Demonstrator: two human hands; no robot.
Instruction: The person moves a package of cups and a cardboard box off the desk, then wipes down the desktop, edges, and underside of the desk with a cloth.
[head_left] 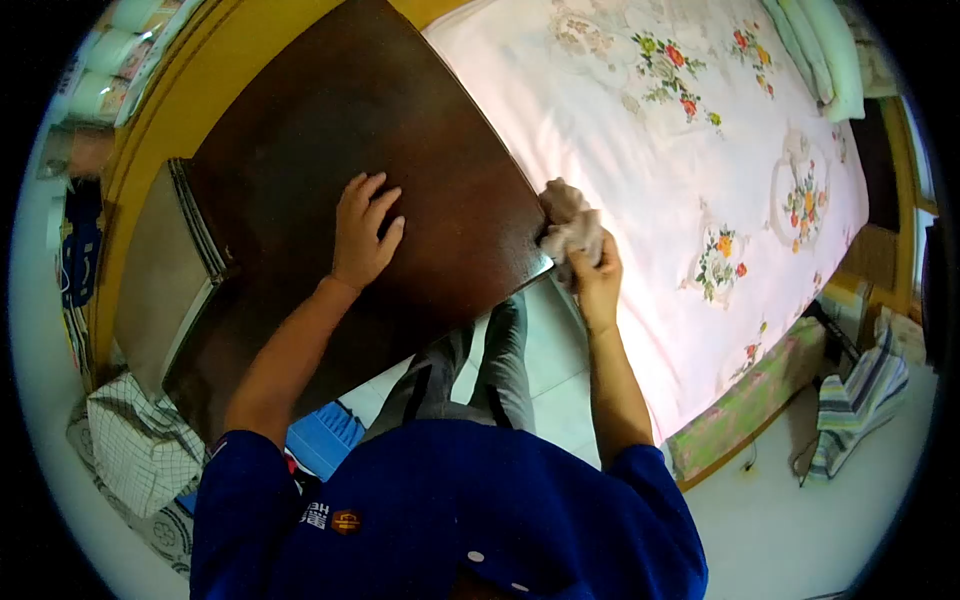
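Observation:
A dark brown wooden table (300,110) with a glossy top lies in front of me. My left hand (366,232) rests over its middle, fingers spread, with nothing in it. At the table's right corner, my right hand (598,280) grips a crumpled greyish-brown cloth (570,222). The cloth touches the table's edge, on the side by the bed. Part of the right fingers is hidden behind the cloth.
A bed with a pink floral sheet (620,140) stands close along the table's right side. A grey panel (160,270) adjoins the table at left, near a checked cloth (140,440). A blue object (325,440) sits below the table. A striped cloth (858,400) hangs at far right.

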